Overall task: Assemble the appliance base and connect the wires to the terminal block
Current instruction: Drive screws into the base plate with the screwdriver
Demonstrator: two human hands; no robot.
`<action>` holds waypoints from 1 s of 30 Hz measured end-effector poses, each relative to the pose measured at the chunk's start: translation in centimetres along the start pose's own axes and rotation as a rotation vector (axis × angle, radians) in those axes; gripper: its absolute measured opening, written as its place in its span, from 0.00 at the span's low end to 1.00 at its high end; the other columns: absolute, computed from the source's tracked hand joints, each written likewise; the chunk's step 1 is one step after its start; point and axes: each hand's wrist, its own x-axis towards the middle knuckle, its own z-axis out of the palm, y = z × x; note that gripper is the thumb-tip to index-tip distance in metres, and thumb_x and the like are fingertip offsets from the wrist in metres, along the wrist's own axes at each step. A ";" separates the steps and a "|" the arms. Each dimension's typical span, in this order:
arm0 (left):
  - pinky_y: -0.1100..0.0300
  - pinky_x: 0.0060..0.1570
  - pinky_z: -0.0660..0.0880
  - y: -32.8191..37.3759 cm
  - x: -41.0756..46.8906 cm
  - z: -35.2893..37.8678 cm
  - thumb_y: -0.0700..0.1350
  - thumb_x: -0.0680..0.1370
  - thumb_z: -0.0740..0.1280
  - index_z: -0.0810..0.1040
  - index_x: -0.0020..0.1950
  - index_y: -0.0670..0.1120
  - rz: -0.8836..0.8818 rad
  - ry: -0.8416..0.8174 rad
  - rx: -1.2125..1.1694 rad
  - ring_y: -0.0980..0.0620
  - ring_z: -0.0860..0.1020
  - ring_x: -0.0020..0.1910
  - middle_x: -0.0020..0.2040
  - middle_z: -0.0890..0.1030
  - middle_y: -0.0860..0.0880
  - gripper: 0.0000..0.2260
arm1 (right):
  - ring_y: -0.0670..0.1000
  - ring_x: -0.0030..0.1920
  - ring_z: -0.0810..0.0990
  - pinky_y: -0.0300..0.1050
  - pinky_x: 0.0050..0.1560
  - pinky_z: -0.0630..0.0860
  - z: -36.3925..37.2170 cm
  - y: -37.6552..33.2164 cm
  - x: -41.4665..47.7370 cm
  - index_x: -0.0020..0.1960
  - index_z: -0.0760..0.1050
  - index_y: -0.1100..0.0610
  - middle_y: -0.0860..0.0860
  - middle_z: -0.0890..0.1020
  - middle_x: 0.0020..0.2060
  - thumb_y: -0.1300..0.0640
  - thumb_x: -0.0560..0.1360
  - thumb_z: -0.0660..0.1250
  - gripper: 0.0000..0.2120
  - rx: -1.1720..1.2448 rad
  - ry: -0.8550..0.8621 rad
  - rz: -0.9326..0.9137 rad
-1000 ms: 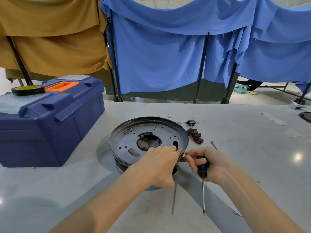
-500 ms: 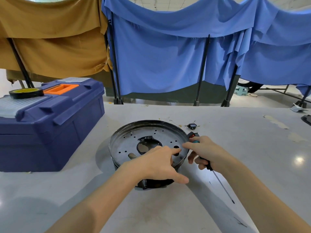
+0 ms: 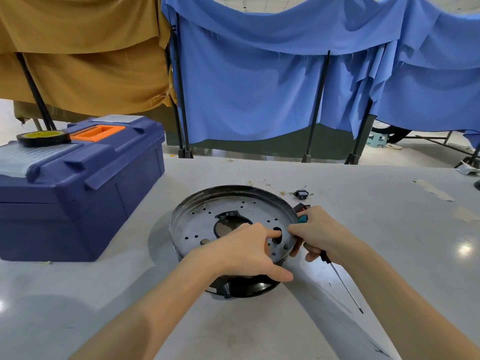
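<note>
A round metal base plate (image 3: 207,216) with several holes and a central cut-out sits on a black plastic housing (image 3: 241,285) in the middle of the table. My left hand (image 3: 244,252) lies on the plate's near right part, index finger at an oval slot, thumb stretched along the near rim. My right hand (image 3: 320,233) grips a screwdriver (image 3: 342,281) with a teal handle, its shaft pointing down and right toward me, while its forefinger touches the plate's right rim. A small black socket part (image 3: 301,194) lies behind the plate; a red and black part is partly hidden behind my right hand.
A dark blue toolbox (image 3: 78,188) with an orange handle stands at the left, a roll of black tape (image 3: 42,138) on its lid. Thin wire scraps (image 3: 265,183) lie behind the plate. Blue and ochre cloth screens hang beyond the table's far edge.
My right hand has moved up from the near edge to the plate's right rim, swinging the screwdriver shaft outward. My left hand slid further onto the plate, and the black housing shows below it.
</note>
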 end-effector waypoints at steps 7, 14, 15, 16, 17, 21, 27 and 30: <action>0.57 0.51 0.77 0.4 -0.7 -1.3 0.65 0.71 0.70 0.65 0.76 0.53 0.015 -0.075 -0.058 0.60 0.77 0.38 0.44 0.81 0.53 0.37 | 0.48 0.16 0.61 0.51 0.32 0.81 -0.3 0.0 -0.3 0.38 0.66 0.60 0.50 0.70 0.16 0.66 0.73 0.60 0.07 -0.069 -0.036 -0.010; 0.58 0.41 0.78 0.7 -0.9 -1.5 0.54 0.79 0.67 0.64 0.76 0.54 0.009 -0.145 -0.176 0.54 0.77 0.31 0.37 0.83 0.50 0.27 | 0.49 0.15 0.63 0.57 0.37 0.81 -0.6 0.5 -1.2 0.40 0.65 0.59 0.50 0.63 0.18 0.63 0.75 0.63 0.08 -0.150 -0.045 -0.018; 0.60 0.38 0.77 0.7 -0.8 -1.5 0.52 0.78 0.69 0.66 0.75 0.55 0.021 -0.136 -0.165 0.54 0.77 0.31 0.38 0.83 0.48 0.26 | 0.49 0.15 0.64 0.59 0.38 0.81 -0.6 0.5 -1.3 0.41 0.65 0.59 0.50 0.63 0.17 0.63 0.76 0.62 0.07 -0.162 -0.051 -0.012; 0.62 0.36 0.76 0.7 -0.7 -1.6 0.50 0.77 0.71 0.70 0.73 0.55 0.039 -0.112 -0.154 0.56 0.77 0.30 0.39 0.82 0.48 0.25 | 0.49 0.15 0.64 0.58 0.38 0.81 -0.7 0.5 -1.5 0.41 0.65 0.59 0.49 0.64 0.16 0.63 0.76 0.62 0.07 -0.170 -0.058 -0.013; 0.65 0.36 0.74 0.6 -0.5 -1.7 0.48 0.75 0.72 0.73 0.70 0.54 0.061 -0.073 -0.140 0.59 0.77 0.30 0.38 0.82 0.49 0.23 | 0.48 0.15 0.63 0.54 0.35 0.81 -0.8 0.5 -1.7 0.41 0.65 0.59 0.49 0.64 0.15 0.64 0.76 0.62 0.07 -0.170 -0.062 -0.020; 0.71 0.35 0.67 0.4 -0.1 -1.8 0.49 0.69 0.78 0.80 0.63 0.51 0.100 0.074 0.042 0.64 0.72 0.31 0.38 0.77 0.53 0.22 | 0.49 0.16 0.59 0.43 0.27 0.76 -1.1 0.4 -2.6 0.36 0.64 0.59 0.47 0.63 0.15 0.67 0.74 0.60 0.10 -0.186 -0.082 -0.047; 0.58 0.60 0.66 0.6 0.7 -0.2 0.57 0.66 0.78 0.77 0.67 0.54 0.171 0.058 0.152 0.55 0.67 0.60 0.59 0.70 0.56 0.30 | 0.48 0.15 0.59 0.37 0.21 0.71 -1.5 0.1 -3.4 0.37 0.66 0.59 0.46 0.64 0.14 0.66 0.75 0.61 0.09 -0.204 -0.136 -0.057; 0.52 0.69 0.65 0.4 0.8 -0.2 0.55 0.68 0.77 0.76 0.68 0.53 0.169 0.011 0.120 0.55 0.65 0.68 0.67 0.69 0.59 0.29 | 0.48 0.17 0.59 0.40 0.23 0.73 -1.7 0.1 -2.9 0.38 0.67 0.62 0.48 0.70 0.16 0.62 0.76 0.62 0.09 -0.155 -0.169 -0.030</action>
